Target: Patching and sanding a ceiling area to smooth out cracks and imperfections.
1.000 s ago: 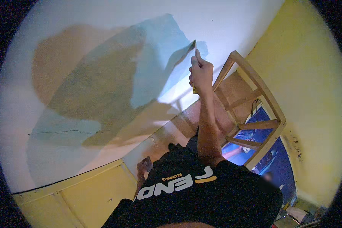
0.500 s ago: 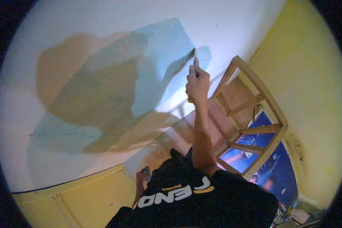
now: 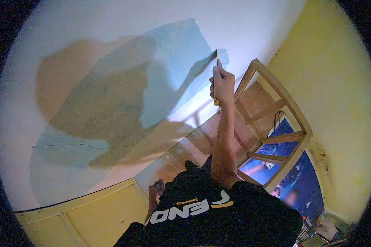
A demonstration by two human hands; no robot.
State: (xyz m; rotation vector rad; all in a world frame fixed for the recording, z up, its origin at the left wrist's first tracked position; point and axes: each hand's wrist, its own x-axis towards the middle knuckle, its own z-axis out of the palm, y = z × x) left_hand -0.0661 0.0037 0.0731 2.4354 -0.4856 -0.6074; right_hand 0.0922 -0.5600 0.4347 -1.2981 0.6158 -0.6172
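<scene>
My right hand (image 3: 223,84) is raised to the wall, its fingers wrapped round the handle of a scraper (image 3: 217,61). The thin blade points upward, its tip at the right edge of a pale blue-grey patch (image 3: 169,78) on the white wall. Whether the blade touches the wall, I cannot tell. Low by my side, my left hand (image 3: 154,192) is closed on a small dark grey thing (image 3: 159,184); its kind is too small to make out. My torso hides part of the left arm.
A wooden frame with slats (image 3: 290,103) stands at the right, beside a yellow wall (image 3: 338,94). Below it lies a blue printed poster (image 3: 309,175). Yellow panelling (image 3: 99,210) runs along the lower left. A crack (image 3: 82,144) crosses the white wall; shadows fall over the patch.
My right hand has moved slightly to the right with the scraper, its blade now nearer the patch's right edge. My left hand has hardly moved.
</scene>
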